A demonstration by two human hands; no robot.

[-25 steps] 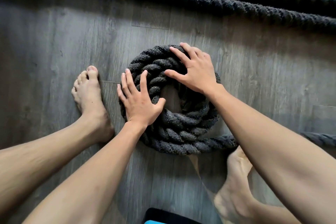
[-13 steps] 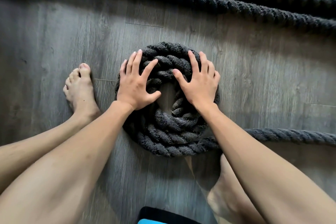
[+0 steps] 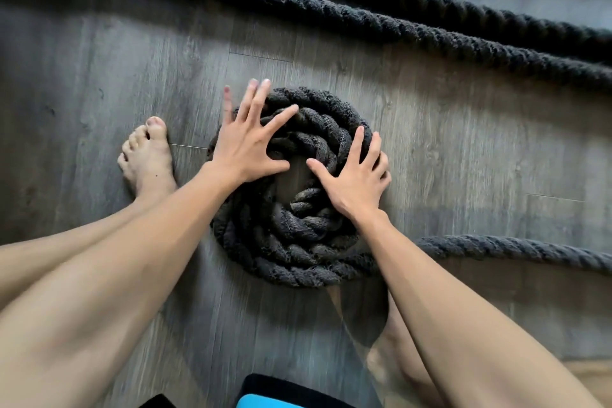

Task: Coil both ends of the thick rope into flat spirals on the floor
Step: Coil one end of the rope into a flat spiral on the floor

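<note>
Rope [image 3: 298, 242], thick and dark, lies coiled in a flat spiral on the grey plank floor [image 3: 463, 156], a small patch of bare floor showing at its centre. Both hands press on top of it with fingers spread wide, gripping nothing: the left hand [image 3: 246, 146] on the far-left arc, the right hand [image 3: 356, 179] on the right side. Half a second ago the two sat level across the upper turns; now the left has swung further round toward the far edge and the right has dropped toward the near right, which suggests the coil is being turned as a whole. That would draw in the loose tail [image 3: 516, 248] running off to the right, adding to the outer turn. How many turns are wound is hard to count under the hands, perhaps three. Two more stretches of rope [image 3: 381, 23] cross the floor beyond, so much length remains uncoiled, and a second spiral is nowhere in view.
</note>
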